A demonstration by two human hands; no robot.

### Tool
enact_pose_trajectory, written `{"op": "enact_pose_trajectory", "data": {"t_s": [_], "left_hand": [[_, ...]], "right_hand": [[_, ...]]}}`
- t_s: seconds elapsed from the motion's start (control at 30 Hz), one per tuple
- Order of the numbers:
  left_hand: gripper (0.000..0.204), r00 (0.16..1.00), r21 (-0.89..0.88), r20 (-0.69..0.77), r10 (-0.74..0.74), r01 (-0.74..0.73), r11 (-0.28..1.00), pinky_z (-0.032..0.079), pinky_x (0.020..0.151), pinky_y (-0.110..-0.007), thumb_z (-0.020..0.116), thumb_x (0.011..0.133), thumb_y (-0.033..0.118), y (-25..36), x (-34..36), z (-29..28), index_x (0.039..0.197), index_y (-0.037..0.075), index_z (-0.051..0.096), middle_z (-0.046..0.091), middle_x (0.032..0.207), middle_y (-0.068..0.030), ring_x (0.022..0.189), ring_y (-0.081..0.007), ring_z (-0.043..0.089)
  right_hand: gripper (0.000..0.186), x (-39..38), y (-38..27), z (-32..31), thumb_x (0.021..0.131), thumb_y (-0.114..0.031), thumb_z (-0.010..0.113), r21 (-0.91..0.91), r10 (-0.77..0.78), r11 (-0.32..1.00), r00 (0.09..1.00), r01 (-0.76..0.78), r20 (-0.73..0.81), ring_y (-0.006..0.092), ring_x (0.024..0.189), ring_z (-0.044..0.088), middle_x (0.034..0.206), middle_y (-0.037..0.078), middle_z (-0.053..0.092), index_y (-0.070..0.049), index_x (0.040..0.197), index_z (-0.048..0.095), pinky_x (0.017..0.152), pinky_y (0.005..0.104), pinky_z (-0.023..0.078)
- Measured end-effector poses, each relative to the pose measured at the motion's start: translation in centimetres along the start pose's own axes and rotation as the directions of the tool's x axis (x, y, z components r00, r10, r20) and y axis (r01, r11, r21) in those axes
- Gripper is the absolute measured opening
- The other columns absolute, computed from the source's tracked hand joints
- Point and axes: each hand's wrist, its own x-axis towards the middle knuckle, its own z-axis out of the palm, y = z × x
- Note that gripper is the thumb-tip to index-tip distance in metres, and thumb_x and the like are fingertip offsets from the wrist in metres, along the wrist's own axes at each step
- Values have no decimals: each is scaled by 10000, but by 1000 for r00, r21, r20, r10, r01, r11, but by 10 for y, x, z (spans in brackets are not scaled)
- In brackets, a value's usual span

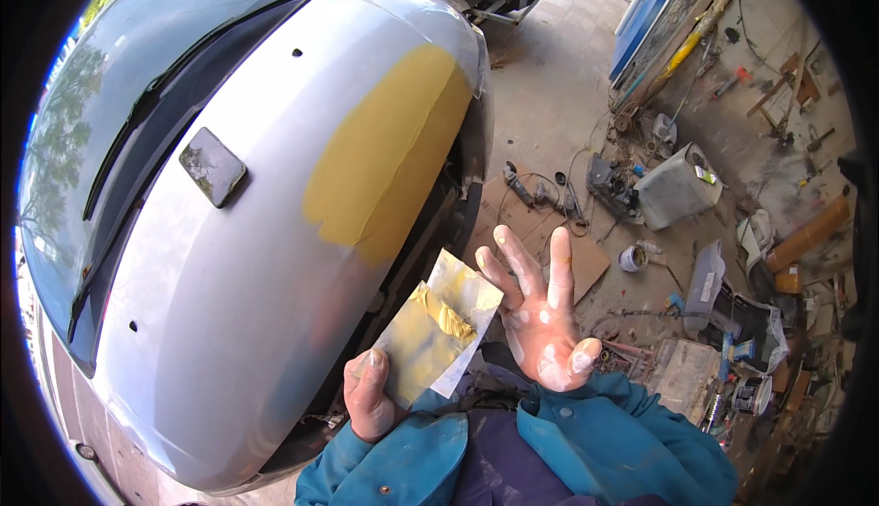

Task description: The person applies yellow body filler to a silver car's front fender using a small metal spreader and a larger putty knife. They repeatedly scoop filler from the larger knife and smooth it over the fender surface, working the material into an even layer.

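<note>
My left hand grips a thin putty board, thumb on top, at the lower middle. Yellow smears cover the board, and a thick ridge of yellow putty lies across it. A paler flat sheet shows at its upper right; whether it is a separate piece, I cannot tell. Just right of it, my right hand is raised, fingers spread and palm showing, holding nothing. White and yellow residue marks its skin. Beyond both hands, a broad yellow putty patch coats the front of the silver car hood.
A phone lies on the hood below the windshield. To the right, the floor holds a power tool with a cord, a flat cardboard piece, an open can, a pale plastic jug and scattered clutter.
</note>
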Motion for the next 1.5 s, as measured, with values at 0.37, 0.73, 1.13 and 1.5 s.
{"op": "enact_pose_trajectory", "data": {"t_s": [0.37, 0.73, 1.13, 1.5], "left_hand": [[659, 994, -112, -17, 105, -106, 988, 620, 1135, -511, 641, 1181, 363, -18, -9, 21, 1530, -190, 562, 743, 1419, -296, 1244, -391, 791], [764, 991, -145, -9, 132, -131, 981, 576, 1206, -540, 678, 1157, 406, -30, -11, 52, 1622, -167, 481, 692, 1517, -290, 1348, -401, 745], [689, 985, -189, -22, 171, -172, 967, 581, 1187, -509, 645, 1178, 342, -39, -17, 70, 1582, -201, 514, 700, 1492, -305, 1328, -386, 754], [697, 984, -184, -24, 179, -180, 966, 584, 1174, -491, 660, 1173, 368, -37, -19, 79, 1583, -180, 526, 706, 1494, -286, 1319, -363, 754]], "right_hand": [[1355, -4, -12, 4, 984, -931, 600, -60, -12, 998, 992, 20, 126, 459, 1780, 135, 1913, 322, -15, -253, 1853, -188, 1408, 589, 177], [1403, -8, -20, -11, 940, -994, 572, -160, -100, 976, 956, 148, 275, 426, 1793, 78, 1916, 282, -142, -281, 1831, -244, 1414, 602, 158], [1404, -20, -27, -22, 953, -998, 523, -270, -135, 932, 922, 243, 363, 441, 1789, 16, 1893, 314, -199, -217, 1827, -249, 1413, 623, 104], [1360, -31, -18, -23, 1057, -880, 512, -252, -211, 909, 888, 332, 409, 532, 1763, -31, 1854, 411, -188, -23, 1802, -236, 1408, 592, 107]]}}
